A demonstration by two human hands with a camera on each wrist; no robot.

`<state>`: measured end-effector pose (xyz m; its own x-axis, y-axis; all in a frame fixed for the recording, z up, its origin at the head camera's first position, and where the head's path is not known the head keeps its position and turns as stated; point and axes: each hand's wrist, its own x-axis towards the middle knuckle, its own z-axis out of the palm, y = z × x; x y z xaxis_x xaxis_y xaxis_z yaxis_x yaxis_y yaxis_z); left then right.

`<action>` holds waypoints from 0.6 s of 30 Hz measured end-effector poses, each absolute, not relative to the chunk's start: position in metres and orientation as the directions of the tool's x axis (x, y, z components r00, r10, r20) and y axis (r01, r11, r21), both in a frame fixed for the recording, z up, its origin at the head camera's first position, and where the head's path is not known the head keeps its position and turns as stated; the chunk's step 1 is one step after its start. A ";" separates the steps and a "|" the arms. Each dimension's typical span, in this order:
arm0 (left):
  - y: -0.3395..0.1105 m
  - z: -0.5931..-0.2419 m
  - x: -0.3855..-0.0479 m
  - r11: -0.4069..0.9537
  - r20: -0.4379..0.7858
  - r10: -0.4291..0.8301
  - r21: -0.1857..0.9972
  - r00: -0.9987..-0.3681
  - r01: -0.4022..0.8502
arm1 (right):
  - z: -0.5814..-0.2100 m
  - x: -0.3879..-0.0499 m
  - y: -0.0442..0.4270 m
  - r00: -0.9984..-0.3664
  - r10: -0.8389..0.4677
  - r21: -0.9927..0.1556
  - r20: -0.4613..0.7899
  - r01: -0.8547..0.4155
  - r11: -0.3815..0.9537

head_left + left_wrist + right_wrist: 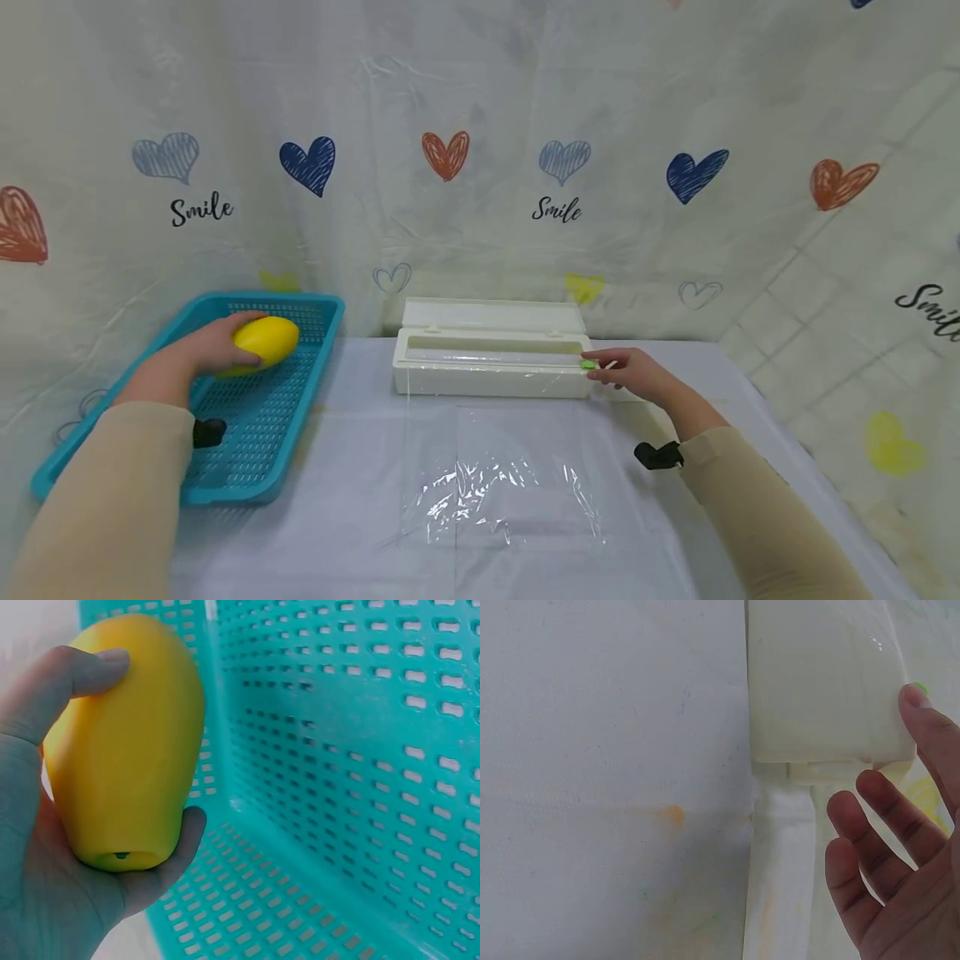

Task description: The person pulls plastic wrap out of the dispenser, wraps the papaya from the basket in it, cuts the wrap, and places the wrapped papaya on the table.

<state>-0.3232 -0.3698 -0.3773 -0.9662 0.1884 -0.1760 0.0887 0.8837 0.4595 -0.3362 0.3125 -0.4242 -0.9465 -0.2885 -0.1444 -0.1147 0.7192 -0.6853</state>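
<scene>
A smooth yellow mango (127, 742) is gripped by my left hand (217, 343), with the thumb and a finger visible on it in the left wrist view. The hand holds it inside a blue perforated basket (243, 450). My right hand (633, 371) is at the right end of a white cling film dispenser (491, 381), with a digit touching its green slider (587, 364). Its other fingers are spread and loosely bent in the right wrist view. The dispenser's lid (491, 313) is raised. A sheet of clear cling film (502, 492) extends from the dispenser across the table toward me.
A white cloth covers the table (352, 550). Behind it hangs a pale sheet (487, 75) printed with hearts and "Smile". The basket takes up the table's left side, and the dispenser stands near the back edge.
</scene>
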 end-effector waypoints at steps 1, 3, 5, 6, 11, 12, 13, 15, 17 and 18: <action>-0.370 -0.375 -0.323 0.885 -0.166 0.191 0.455 -0.967 0.097 | -0.423 -0.336 0.312 -0.946 -0.290 -0.686 -0.144 -0.115 0.719; -0.369 -0.369 -0.323 0.887 -0.145 0.193 0.449 -0.971 0.109 | -0.422 -0.336 0.312 -0.945 -0.293 -0.686 -0.145 -0.117 0.718; -0.368 -0.362 -0.322 0.880 -0.112 0.201 0.457 -0.973 0.129 | -0.422 -0.336 0.313 -0.945 -0.294 -0.688 -0.145 -0.117 0.716; -0.367 -0.358 -0.322 0.874 -0.098 0.204 0.467 -0.974 0.137 | -0.422 -0.335 0.313 -0.945 -0.293 -0.691 -0.145 -0.115 0.713; -0.355 -0.340 -0.316 0.837 -0.018 0.244 0.508 -0.970 0.201 | -0.424 -0.335 0.313 -0.945 -0.294 -0.704 -0.142 -0.113 0.702; -0.352 -0.336 -0.314 0.833 -0.005 0.251 0.510 -0.968 0.214 | -0.424 -0.335 0.313 -0.945 -0.295 -0.707 -0.142 -0.112 0.698; -0.347 -0.333 -0.313 0.828 0.010 0.261 0.511 -0.965 0.230 | -0.425 -0.335 0.313 -0.945 -0.296 -0.708 -0.142 -0.112 0.698; -0.337 -0.326 -0.311 0.821 0.032 0.278 0.511 -0.960 0.254 | -0.425 -0.335 0.314 -0.944 -0.295 -0.708 -0.146 -0.108 0.698; -0.327 -0.320 -0.309 0.813 0.050 0.301 0.509 -0.952 0.283 | -0.425 -0.335 0.313 -0.945 -0.291 -0.708 -0.149 -0.103 0.699; -0.321 -0.317 -0.307 0.808 0.057 0.313 0.509 -0.948 0.297 | -0.426 -0.335 0.313 -0.946 -0.288 -0.707 -0.150 -0.101 0.700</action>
<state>-0.3072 -0.3209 -0.3173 -0.9481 0.3130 0.0568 0.2971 0.8078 0.5091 -0.3354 0.3134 -0.4257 -0.9459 -0.2878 -0.1501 -0.1006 0.6996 -0.7075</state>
